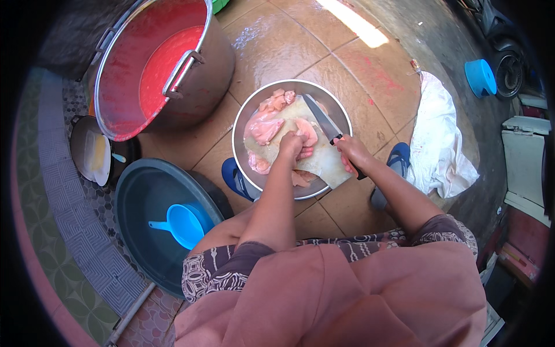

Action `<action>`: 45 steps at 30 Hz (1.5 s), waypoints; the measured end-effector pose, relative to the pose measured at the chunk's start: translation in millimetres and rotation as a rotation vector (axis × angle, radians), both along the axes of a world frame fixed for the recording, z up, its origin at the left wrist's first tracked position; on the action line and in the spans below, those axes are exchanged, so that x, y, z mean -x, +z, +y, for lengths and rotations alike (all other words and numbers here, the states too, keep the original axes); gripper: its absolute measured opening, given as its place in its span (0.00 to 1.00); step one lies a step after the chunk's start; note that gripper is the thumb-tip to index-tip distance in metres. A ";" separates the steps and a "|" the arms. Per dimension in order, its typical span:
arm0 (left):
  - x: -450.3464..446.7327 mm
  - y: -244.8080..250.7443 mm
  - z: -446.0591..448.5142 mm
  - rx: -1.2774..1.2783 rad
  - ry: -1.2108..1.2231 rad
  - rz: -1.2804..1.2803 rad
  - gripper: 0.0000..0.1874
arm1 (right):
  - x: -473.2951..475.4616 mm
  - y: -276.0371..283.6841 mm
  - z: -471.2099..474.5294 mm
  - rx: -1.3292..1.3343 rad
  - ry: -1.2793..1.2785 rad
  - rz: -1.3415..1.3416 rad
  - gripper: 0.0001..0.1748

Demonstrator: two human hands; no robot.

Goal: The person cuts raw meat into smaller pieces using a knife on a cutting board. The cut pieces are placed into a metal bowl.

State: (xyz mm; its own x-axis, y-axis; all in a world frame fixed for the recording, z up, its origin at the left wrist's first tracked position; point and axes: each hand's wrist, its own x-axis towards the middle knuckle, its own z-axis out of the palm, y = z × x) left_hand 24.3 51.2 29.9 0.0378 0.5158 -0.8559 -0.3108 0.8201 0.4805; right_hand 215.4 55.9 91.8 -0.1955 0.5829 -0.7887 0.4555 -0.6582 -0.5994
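Observation:
A wide round metal basin (292,82) with a pale rim stands on the floor between my feet. Across it lies a pale, translucent cutting board (334,162), one corner poking past the near rim. My left hand (296,146) grips a piece of pink raw meat (306,131), likely chicken, on the board. In my right hand (353,155) is the black and orange handle of a kitchen knife (321,118). Its broad blade points away from me, apart from the meat. More raw meat (264,126) lies at the board's left side, and cut pieces (274,102) sit at the far side.
A large metal pot (208,73) with red liquid stands at the far left. Nearer are a dark tub (143,204) holding a blue dipper (186,225), and a wok (80,139). A white sack (435,143) and a blue stool (480,78) lie right. The tiled floor (277,39) looks wet.

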 end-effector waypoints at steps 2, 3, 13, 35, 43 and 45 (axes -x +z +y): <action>-5.0 -13.2 -11.5 0.048 -0.128 0.116 0.12 | -0.8 3.7 -3.6 -0.028 0.130 -0.042 0.20; -5.4 -9.9 -12.3 0.040 -0.156 0.138 0.11 | 1.1 7.1 -5.5 -0.057 0.243 -0.128 0.21; -11.8 6.4 -3.5 -0.001 -0.448 0.397 0.15 | 2.2 7.6 -37.0 -0.326 0.617 -0.577 0.23; 1.9 -31.1 -23.5 -0.154 -0.684 0.535 0.14 | 24.4 3.9 -45.1 -0.200 0.714 -0.649 0.20; 0.7 -20.7 -22.9 -0.177 -0.798 0.475 0.13 | 33.9 -11.0 -37.4 -0.273 0.759 -0.690 0.19; 6.1 -10.7 -17.5 -0.098 -0.796 0.377 0.12 | 41.6 -12.2 -29.8 -0.295 0.768 -0.695 0.19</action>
